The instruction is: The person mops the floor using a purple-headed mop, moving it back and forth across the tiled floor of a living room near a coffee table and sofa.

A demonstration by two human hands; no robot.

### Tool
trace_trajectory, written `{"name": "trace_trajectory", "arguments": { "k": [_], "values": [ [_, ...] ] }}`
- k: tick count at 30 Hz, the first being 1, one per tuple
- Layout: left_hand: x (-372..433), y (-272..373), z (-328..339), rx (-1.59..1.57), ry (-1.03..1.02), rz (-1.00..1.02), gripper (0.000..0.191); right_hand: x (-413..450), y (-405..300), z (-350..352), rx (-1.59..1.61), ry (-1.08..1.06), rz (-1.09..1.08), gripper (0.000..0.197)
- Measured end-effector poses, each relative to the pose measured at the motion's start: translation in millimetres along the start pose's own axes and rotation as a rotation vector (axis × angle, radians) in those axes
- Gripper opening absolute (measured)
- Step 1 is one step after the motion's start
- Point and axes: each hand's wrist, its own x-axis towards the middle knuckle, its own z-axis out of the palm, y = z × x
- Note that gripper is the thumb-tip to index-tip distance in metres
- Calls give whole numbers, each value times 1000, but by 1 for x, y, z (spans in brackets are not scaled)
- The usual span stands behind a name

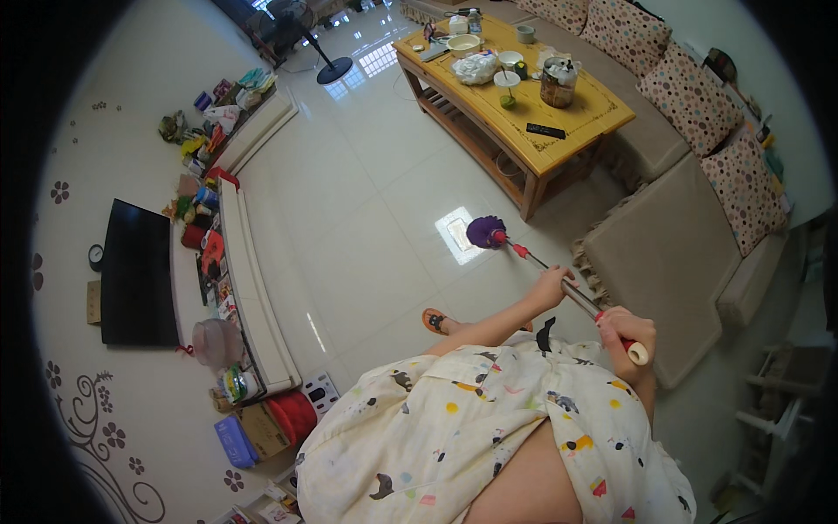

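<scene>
A mop (581,300) with a steel telescopic handle and red joints runs from my hands out over the tiled floor (353,242). Its purple mop head (486,232) rests on or just above the tiles, near a leg of the wooden coffee table. My left hand (551,288) is closed around the middle of the handle. Close to my body, my right hand (628,337) grips the red and cream upper end. The tip of the handle sticks out past that hand. One sandalled foot (435,321) shows on the tiles behind the left forearm.
A yellow-topped coffee table (484,124) holds bowls, a jar and a remote control (545,131). Beyond it, a beige sofa (661,262) curves along the right. A low TV cabinet (258,288), crowded with items, lines the left wall. A pedestal fan (334,70) stands at the far end.
</scene>
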Motion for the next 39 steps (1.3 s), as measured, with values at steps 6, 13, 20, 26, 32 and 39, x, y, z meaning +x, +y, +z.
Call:
{"name": "trace_trajectory", "arguments": {
  "k": [6, 13, 20, 26, 32, 39],
  "values": [
    [25, 9, -5, 207, -181, 209, 29, 5, 3, -9, 22, 135, 21, 20],
    [42, 16, -24, 77, -369, 113, 19, 23, 8, -4, 156, 233, -3, 26],
    [30, 1, -47, 86, -473, 99, 18, 34, 2, 21, 239, 311, 22, 23],
    [17, -16, -87, 146, -654, 86, 18, 40, -2, 56, 136, 423, 112, 30],
    [5, -49, -116, 69, -563, 65, 19, 58, 13, 78, 249, 400, 146, 33],
    [7, -89, -168, 22, -394, 18, 19, 115, 36, 115, 424, 318, 181, 30]
  ]
}}
